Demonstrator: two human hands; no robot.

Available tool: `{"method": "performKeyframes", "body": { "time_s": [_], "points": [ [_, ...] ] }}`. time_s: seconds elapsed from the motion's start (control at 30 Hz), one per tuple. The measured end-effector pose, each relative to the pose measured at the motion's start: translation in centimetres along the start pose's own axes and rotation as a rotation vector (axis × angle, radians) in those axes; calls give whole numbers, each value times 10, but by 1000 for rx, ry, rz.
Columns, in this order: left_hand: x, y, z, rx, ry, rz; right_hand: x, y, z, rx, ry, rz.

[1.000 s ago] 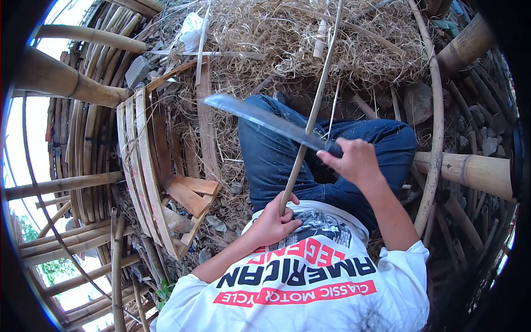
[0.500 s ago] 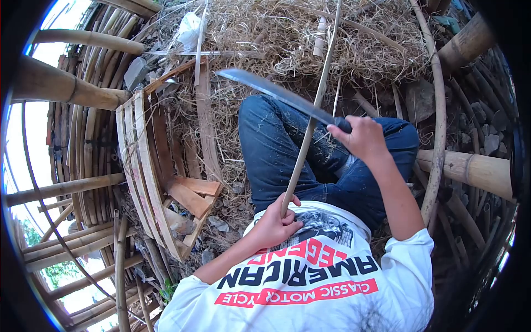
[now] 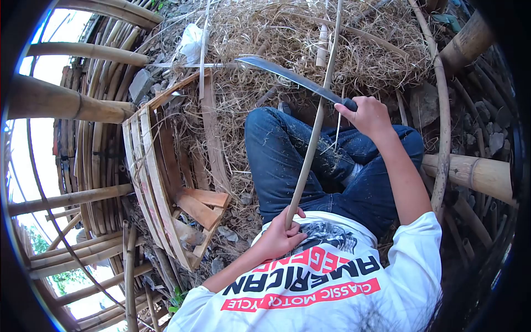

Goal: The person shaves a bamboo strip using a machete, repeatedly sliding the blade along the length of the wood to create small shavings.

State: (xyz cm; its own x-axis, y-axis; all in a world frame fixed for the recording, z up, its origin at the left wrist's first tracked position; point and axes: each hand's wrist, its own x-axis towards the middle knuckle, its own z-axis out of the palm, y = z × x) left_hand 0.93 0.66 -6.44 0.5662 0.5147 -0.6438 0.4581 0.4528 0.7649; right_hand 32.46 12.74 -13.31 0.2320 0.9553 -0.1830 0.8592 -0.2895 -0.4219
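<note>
I see tan, slightly bowed bamboo strip [image 3: 315,133] mid-frame, long axis lower centre to top edge. Left hand [image 3: 281,234] clamped on its lower end; right hand [image 3: 369,116] gripping machete [image 3: 293,78], dark blade pointing upper left.

Upper centre, the knife blade [image 3: 301,81] is smooth metal; the strip [image 3: 311,149], matt wood; left, the crate [image 3: 159,182], rough wood.

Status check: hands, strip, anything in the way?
Left hand gripping strip. Right hand holding machete across it, contact unclear. Legs beneath strip; no obstruction visible.
</note>
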Motion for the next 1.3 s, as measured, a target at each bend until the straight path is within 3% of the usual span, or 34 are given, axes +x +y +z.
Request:
{"method": "performKeyframes", "body": {
  "time_s": [1.03, 1.3],
  "points": [
    [2, 0, -16, -69, -38, -56, 108, 7, -20, -65, -21, 184],
    [3, -3, -18, -45, -25, -24, 121, 10, -17, -129, 68, 159]
  ]
}}
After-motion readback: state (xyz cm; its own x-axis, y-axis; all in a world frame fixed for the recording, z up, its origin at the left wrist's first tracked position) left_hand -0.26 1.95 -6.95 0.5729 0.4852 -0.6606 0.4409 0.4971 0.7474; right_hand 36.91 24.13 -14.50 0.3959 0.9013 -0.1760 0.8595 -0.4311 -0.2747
